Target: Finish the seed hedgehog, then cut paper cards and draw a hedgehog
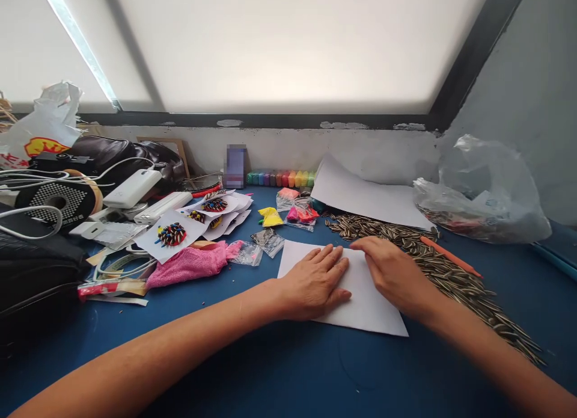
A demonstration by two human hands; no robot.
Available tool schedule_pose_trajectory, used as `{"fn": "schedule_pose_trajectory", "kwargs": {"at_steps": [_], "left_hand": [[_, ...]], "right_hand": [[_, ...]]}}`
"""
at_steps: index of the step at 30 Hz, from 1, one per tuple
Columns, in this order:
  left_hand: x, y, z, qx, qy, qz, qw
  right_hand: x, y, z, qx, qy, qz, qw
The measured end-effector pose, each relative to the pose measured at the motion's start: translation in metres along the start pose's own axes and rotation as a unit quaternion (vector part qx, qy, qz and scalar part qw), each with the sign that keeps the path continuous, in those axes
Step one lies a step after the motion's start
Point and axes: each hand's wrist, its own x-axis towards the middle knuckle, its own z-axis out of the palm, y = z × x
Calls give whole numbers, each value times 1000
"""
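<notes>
Under the flattened left hand point(315, 285) lies white paper point(365, 313) (long axis sideways), the curled right hand point(392, 273) hiding its grip.

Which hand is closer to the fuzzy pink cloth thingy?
Left. The left hand lies flat on the white paper, to the right of the pink cloth; the right hand is farther right, at the paper's far edge.

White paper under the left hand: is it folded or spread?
Flat, but cannot tell whether doubled: the white paper lies on the blue table under the left hand, no crease visible.
</notes>
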Motion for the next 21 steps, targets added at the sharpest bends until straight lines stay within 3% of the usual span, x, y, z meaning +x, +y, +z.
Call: {"fn": "schedule_pose_trajectory", "kwargs": {"at_steps": [3,6,10,13,17,21], "left_hand": [[-1,1,-1,14,13,-12,1000],[-3,6,-5,42,28,-30,998],[-4,12,-17,78,21,-109,991],[-6,8,-19,73,29,-92,993],[-11,-4,-5,17,20,-10,1000],[-10,0,4,-10,-6,-62,998]], "right_hand": [[23,4,14,-6,-16,-30,999],[33,14,15,-25,4,-10,1000],[13,20,5,-31,22,-5,999],[-18,9,5,-30,17,-18,999],[-53,-9,18,-41,-45,-35,998],[-51,-11,24,-56,-133,-33,989]]}}
